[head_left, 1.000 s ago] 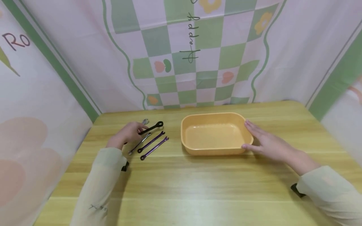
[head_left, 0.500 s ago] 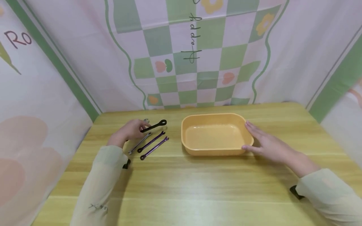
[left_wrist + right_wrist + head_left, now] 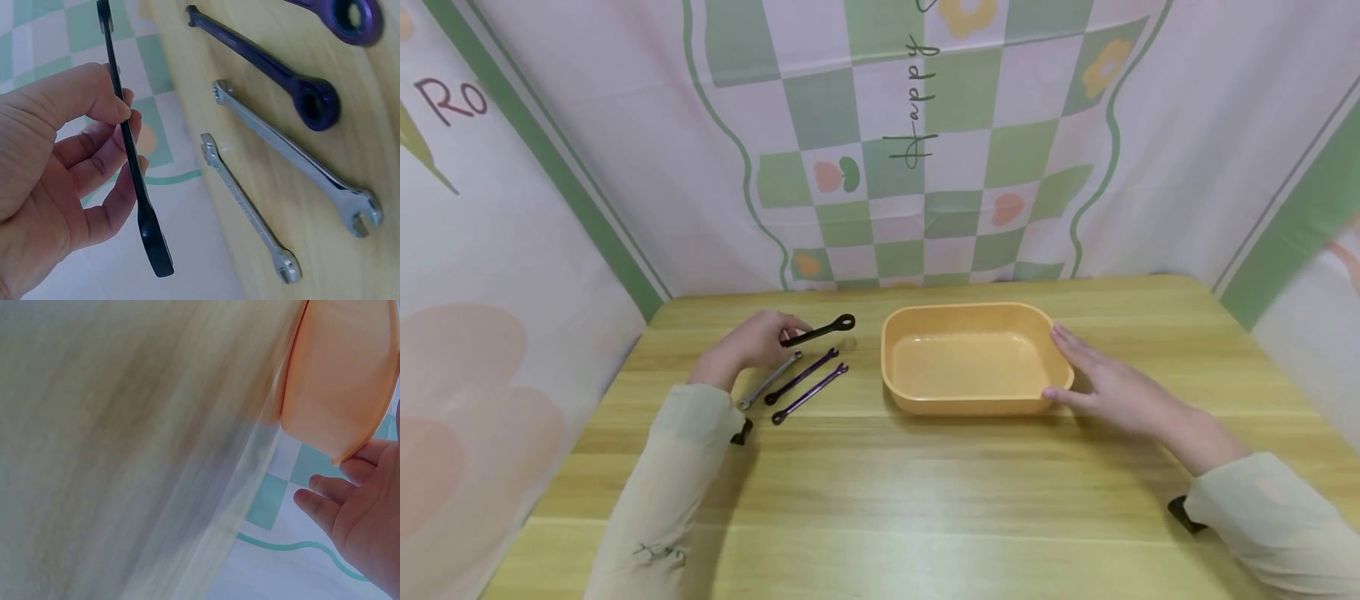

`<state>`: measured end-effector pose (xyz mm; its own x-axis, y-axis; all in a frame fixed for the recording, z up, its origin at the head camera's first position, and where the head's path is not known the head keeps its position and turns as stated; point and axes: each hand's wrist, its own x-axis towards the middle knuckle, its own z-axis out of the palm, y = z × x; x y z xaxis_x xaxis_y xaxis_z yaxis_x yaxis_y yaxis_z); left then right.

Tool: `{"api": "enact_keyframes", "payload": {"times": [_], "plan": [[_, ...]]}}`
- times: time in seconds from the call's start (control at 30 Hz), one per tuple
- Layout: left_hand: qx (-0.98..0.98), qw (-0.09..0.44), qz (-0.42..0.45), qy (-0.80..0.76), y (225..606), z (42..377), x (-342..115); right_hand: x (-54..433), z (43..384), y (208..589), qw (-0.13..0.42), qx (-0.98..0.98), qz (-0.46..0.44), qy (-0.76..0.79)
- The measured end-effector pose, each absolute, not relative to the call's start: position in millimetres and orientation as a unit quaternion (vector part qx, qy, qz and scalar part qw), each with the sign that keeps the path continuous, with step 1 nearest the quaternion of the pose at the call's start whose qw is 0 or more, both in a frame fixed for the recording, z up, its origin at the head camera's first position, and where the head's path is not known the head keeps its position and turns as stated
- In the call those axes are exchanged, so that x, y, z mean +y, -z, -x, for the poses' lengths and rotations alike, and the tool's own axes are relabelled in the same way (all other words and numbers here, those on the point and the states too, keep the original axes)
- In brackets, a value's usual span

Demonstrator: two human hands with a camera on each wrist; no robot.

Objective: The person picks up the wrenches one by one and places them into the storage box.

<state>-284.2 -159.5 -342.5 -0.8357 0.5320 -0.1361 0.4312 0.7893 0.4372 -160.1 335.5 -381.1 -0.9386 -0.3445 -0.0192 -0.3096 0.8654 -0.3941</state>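
Note:
My left hand (image 3: 762,340) pinches a black ratchet wrench (image 3: 822,330) between thumb and fingers, raised over the table. The left wrist view shows this black wrench (image 3: 130,140) edge-on along its length. Below the hand lie two purple wrenches (image 3: 809,392) and a silver wrench (image 3: 771,381). A smaller silver wrench (image 3: 247,206) shows beside them in the left wrist view; the hand hides it in the head view. My right hand (image 3: 1120,385) rests at the right end of a yellow plastic basin (image 3: 977,406), fingers extended along its outside and thumb at the near corner.
The wooden table (image 3: 925,500) holds the basin right of the wrenches. A patterned curtain (image 3: 925,167) hangs behind the table's far edge and along both sides.
My left hand has lifted the black wrench and carried it slightly up and to the right, towards the basin. My right hand stays at the basin's end.

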Motion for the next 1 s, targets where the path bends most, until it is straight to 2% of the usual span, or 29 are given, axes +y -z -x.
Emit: {"api": "enact_keyframes", "payload": {"times": [1.0], "plan": [[0.927, 0.117, -0.302, -0.19, 323, 279, -119, 337, 160, 384, 0.036, 0.963, 0.171, 0.203]]}}
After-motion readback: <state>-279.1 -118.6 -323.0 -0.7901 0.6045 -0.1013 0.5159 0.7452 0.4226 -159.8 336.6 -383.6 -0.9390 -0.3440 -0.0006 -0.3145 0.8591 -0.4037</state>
